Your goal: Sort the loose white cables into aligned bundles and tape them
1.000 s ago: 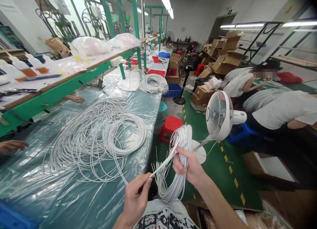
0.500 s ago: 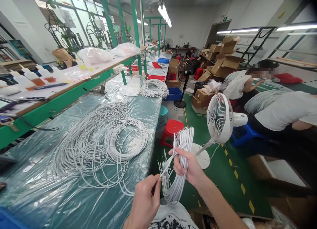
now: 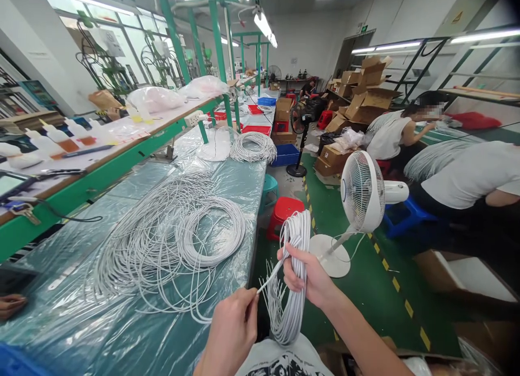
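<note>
A looped bundle of white cables (image 3: 290,316) hangs from my right hand (image 3: 304,273), whose fingers wrap round its upper part. To its left, my left hand (image 3: 235,322) pinches a thin strand of white cable that runs up to the bundle. Loose cable ends stick out on the bundle's left side. On the plastic-covered table (image 3: 162,343), left of my hands, lie a round coil of white cable (image 3: 235,240) and a wide tangled heap of white cables (image 3: 134,235). A smaller coil (image 3: 253,147) rests farther back on the table.
A white fan (image 3: 361,192) stands on the floor at the right, near a red stool (image 3: 284,211). Two people (image 3: 467,175) sit farther right. A green-edged shelf (image 3: 93,183) with bottles runs along the left. At the far left edge another person's hand (image 3: 11,305) shows.
My left hand has shifted slightly left and down, still pinching the strand. The bundle in my right hand has turned a little. The camera view has shifted slightly.
</note>
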The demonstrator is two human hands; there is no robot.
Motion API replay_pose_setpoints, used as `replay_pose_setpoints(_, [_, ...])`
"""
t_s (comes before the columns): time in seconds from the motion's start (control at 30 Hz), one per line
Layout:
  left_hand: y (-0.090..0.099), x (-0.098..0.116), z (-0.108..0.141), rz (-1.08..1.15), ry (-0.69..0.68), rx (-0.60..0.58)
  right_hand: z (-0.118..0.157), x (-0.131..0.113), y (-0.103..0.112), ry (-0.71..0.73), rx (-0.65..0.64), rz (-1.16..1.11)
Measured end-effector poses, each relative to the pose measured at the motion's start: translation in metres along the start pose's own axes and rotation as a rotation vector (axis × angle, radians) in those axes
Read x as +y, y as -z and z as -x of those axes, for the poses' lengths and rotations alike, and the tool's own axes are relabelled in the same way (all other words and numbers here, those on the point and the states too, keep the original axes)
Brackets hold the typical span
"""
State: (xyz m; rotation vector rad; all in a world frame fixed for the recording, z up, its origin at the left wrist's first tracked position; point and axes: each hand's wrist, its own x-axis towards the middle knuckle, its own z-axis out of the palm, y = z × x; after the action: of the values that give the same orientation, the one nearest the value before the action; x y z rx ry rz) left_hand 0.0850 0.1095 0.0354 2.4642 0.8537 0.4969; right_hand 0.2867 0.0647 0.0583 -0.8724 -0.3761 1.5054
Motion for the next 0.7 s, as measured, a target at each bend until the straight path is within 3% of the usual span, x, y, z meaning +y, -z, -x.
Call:
replay_pose_setpoints(0.27, [-0.001, -0.003, 0.002, 0.038, -0.001, -0.003, -0.001, 0.006, 0.004, -0.022, -0.019, 0.012])
replay_pose_setpoints(0.5, [0.001, -0.009, 0.006, 0.277, 0.077, -0.097, -0.004, 0.007, 0.005, -0.031, -0.041, -0.009])
replay_pose_setpoints(0.6, [0.002, -0.023, 0.012, 0.352, 0.087, -0.034, -0.002, 0.006, 0.002, -0.041, -0.01, 0.003])
replay_pose_setpoints(0.7, [-0.002, -0.054, 0.015, 0.402, 0.157, 0.026, 0.002, 0.005, 0.0, -0.059, 0.026, 0.0])
